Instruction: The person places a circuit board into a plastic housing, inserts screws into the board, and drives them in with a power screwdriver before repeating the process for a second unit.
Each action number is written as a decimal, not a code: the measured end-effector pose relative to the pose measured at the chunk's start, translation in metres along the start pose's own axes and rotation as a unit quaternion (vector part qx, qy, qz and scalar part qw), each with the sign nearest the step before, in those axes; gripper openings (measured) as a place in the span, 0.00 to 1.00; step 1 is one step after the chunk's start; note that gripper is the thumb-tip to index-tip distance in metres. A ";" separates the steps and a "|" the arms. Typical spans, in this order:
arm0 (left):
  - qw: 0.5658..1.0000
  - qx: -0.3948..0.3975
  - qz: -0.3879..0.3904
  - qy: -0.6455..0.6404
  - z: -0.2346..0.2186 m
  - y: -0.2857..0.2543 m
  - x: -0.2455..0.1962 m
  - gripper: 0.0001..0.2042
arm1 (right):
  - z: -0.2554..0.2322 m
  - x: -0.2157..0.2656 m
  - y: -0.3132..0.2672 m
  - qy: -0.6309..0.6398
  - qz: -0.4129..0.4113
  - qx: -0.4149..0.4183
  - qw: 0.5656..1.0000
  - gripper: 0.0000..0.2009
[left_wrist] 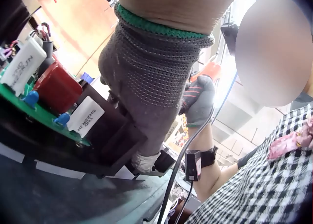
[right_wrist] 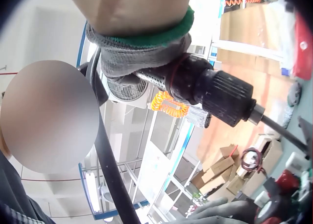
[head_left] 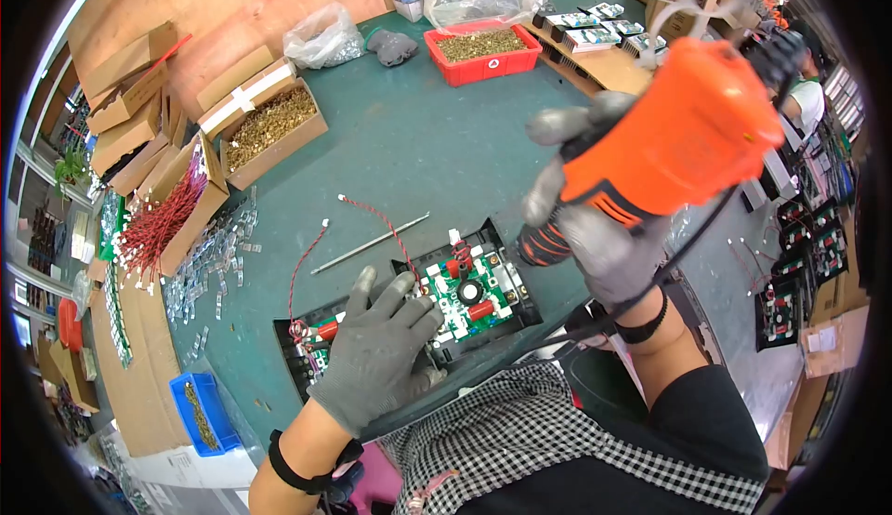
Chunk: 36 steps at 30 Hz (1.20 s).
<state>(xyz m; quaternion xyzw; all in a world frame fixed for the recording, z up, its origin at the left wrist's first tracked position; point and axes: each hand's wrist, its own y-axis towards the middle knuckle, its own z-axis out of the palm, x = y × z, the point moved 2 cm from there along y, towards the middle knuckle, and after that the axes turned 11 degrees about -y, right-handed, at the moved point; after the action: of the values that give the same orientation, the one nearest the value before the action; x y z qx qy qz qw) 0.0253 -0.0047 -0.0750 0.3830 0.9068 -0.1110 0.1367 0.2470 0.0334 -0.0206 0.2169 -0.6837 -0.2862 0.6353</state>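
My gloved right hand (head_left: 599, 227) grips an orange corded power drill (head_left: 674, 134). In the right wrist view its black chuck (right_wrist: 227, 96) carries a long bit (right_wrist: 283, 131) that points toward the circuit board. My gloved left hand (head_left: 386, 352) lies across two black housings side by side, fingers extended over their inner edges. The right housing (head_left: 530, 306) contains a green circuit board (head_left: 455, 322) with red parts and a round black coil. Partly hidden by the left hand, the left housing (head_left: 295, 359) shows a similar board and red part (head_left: 327, 331). Thin twisted red wires rise from both.
A metal rod (head_left: 372, 243) lies behind the housings. Clear plastic pieces (head_left: 218, 255) are scattered near a carton of red wires (head_left: 172, 213). Screws fill a carton (head_left: 240, 180), a red bin (head_left: 483, 71) and a blue bin (head_left: 218, 422). The drill's cable (head_left: 692, 241) trails at right.
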 end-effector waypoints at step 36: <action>0.999 -0.044 -0.015 -0.024 0.006 -0.004 0.001 0.34 | 0.017 -0.017 0.008 -0.052 0.034 0.038 0.997 0.33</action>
<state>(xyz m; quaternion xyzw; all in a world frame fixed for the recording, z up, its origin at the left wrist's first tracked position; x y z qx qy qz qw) 0.0227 -0.0087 -0.0809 0.3598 0.9132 -0.0816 0.1731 0.2323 0.0527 -0.0286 0.2025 -0.7332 -0.2492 0.5995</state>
